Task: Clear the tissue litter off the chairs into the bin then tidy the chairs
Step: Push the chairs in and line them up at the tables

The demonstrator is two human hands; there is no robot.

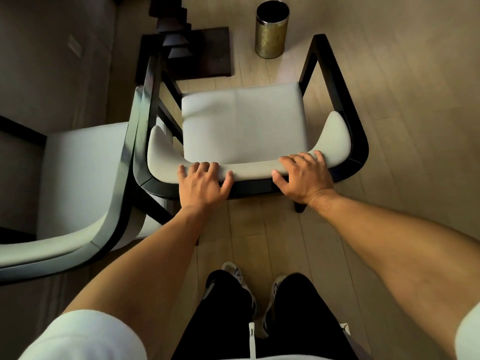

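A dark-framed armchair (244, 120) with a pale grey seat stands in front of me, its backrest nearest to me. My left hand (202, 181) grips the top of the backrest on its left part. My right hand (304, 175) grips the same backrest further right. A second chair (78, 183) of the same kind stands at the left, its frame touching the first chair's armrest. A brass-coloured round bin (271, 29) with a dark inside stands on the floor beyond the chair. No tissue shows on either seat.
A dark table pedestal with a square base (200, 51) stands beyond the chairs, left of the bin. Pale wooden floor lies to the right. A wall or panel runs along the far left. My feet (249, 289) are just behind the chair.
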